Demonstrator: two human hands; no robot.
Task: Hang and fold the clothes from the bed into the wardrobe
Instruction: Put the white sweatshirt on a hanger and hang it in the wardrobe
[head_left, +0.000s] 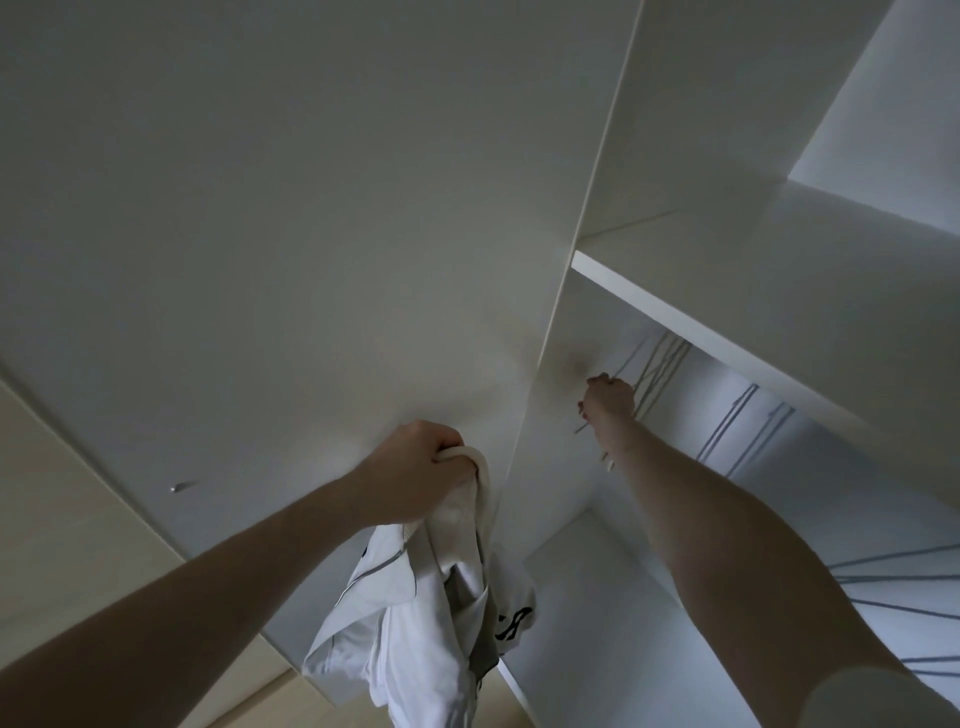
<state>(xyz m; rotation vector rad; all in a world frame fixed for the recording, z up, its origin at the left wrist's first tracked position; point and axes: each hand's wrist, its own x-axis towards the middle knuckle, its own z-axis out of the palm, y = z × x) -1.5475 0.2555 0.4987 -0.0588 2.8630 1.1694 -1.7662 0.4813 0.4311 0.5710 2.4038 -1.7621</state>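
My left hand (421, 470) grips a bunched white garment (415, 613) that hangs down in front of the white wardrobe (291, 249); it has grey piping and a dark print near its right edge. My right hand (609, 397) reaches into the open wardrobe bay under a shelf (727, 338). Its fingers are curled round a thin grey hanger (587, 423), among several wire hangers (660, 364) hanging at the back. The rail itself is hidden by the shelf.
A closed wardrobe door with a small metal knob (178, 487) fills the left. More grey hangers (893, 577) spread at the lower right inside the bay. Pale wooden floor (67, 519) shows at the far left.
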